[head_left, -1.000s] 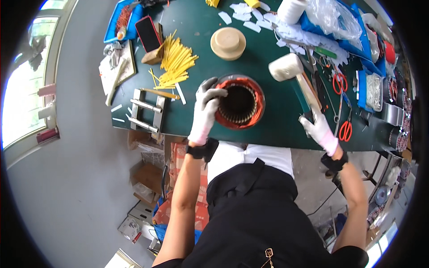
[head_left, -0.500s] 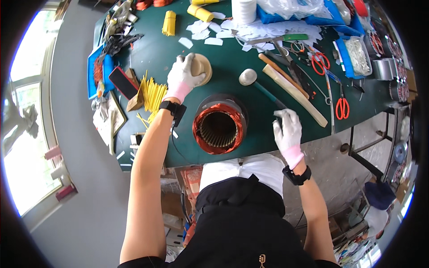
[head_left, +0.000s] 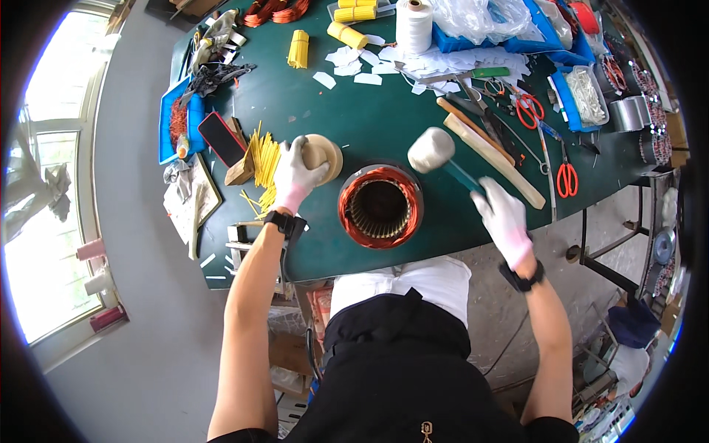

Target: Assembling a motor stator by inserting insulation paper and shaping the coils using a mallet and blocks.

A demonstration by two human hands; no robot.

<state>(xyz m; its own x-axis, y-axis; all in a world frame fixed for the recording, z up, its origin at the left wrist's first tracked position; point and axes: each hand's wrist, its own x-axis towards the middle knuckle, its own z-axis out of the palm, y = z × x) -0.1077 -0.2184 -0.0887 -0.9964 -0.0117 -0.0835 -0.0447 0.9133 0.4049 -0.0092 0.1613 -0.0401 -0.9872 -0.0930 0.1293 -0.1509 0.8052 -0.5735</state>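
Note:
My left hand (head_left: 298, 173), in a white and pink glove, is closed around a round, stepped beige disc (head_left: 332, 159) on the green table. Just to its right stands a motor stator (head_left: 380, 239), its open end up, with a ring of red-brown copper windings around a dark bore. My gloved right hand (head_left: 507, 220) grips the teal handle of a mallet (head_left: 431, 150). The mallet's bulky white head is beyond the stator's right rim and looks raised off the table. Part of the disc is hidden under my left fingers.
Left of my left hand lie yellow sticks (head_left: 264, 159), a red-edged phone (head_left: 221, 139) and a blue tray (head_left: 193, 118). To the right are a pale wooden bar (head_left: 498, 164) and red-handled scissors (head_left: 567, 181). White paper pieces (head_left: 458, 65) and a thread spool (head_left: 414, 29) lie at the back.
My right hand has closed on the mallet's handle and lifted it, its head now larger in view. My left hand keeps the disc, now slightly nearer. The stator shows more directly from above.

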